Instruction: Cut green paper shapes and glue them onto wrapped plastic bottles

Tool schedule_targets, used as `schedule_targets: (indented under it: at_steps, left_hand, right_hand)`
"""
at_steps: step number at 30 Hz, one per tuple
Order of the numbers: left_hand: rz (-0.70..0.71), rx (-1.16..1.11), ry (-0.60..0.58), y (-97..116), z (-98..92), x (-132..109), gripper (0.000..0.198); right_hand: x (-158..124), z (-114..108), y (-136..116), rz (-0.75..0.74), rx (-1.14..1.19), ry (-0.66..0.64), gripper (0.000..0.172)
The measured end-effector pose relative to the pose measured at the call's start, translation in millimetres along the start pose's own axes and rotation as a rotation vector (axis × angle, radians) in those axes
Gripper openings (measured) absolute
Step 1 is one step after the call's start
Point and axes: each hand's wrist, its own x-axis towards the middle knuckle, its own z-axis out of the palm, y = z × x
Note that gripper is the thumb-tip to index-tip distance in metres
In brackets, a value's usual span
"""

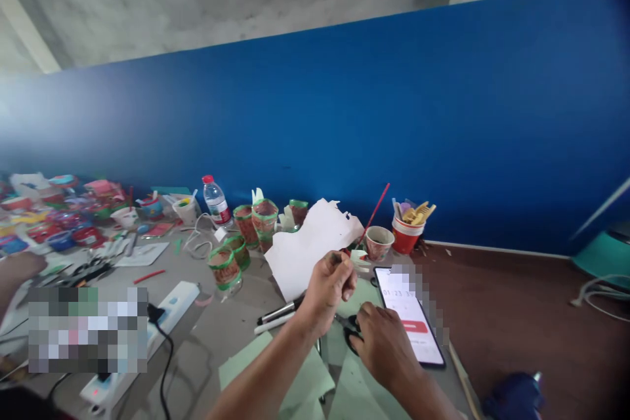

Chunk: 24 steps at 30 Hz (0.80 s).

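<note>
My left hand [329, 289] is raised over the table with its fingers pinched together. What it may hold is hidden; a small pale green cut piece of paper [359, 256] shows just beyond the fingertips. Lower and to the right, my right hand [384, 344] curls around the black handles of a pair of scissors [352, 336], whose blades point left. Under the hands lie pale green paper sheets [308, 371]. A large torn white sheet [310, 243] lies behind my left hand. Beside my left wrist are a dark marker [275, 313] and a white pen [273, 323].
A lit phone [411, 318] lies right of my right hand. Behind stand a paper cup [378, 244], a red cup [407, 236] of plastic cutlery, green-rimmed jars [225, 269] and a bottle [216, 202]. A power strip [182, 298] and another person's hand [22, 268] are left.
</note>
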Motion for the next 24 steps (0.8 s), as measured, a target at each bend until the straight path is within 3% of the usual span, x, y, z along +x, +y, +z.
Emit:
schedule_targets:
  at_steps: [5, 13, 17, 20, 24]
  left_hand:
    - [0.006, -0.03, -0.012, 1, -1.7, 1, 0.044]
    - [0.001, -0.048, 0.016, 2, -5.0, 3, 0.045]
    - [-0.001, -0.055, 0.032, 0, -7.3, 6, 0.046]
    - [-0.004, -0.049, 0.046, -1, -8.7, 8, 0.046]
    - [-0.013, -0.054, 0.042, -7, -7.2, 7, 0.046]
  right_hand:
    - [4, 7, -3, 0.034, 0.044, 0.106, 0.014]
    - [5, 17, 1, 0.005, 0.098, 0.065, 0.013]
    - [7, 21, 9, -0.067, 0.177, 0.076, 0.022]
    - [9, 21, 10, -0.088, 0.39, 0.212, 0.022]
    - [12, 15, 10, -0.053, 0.938, 0.371, 0.033]
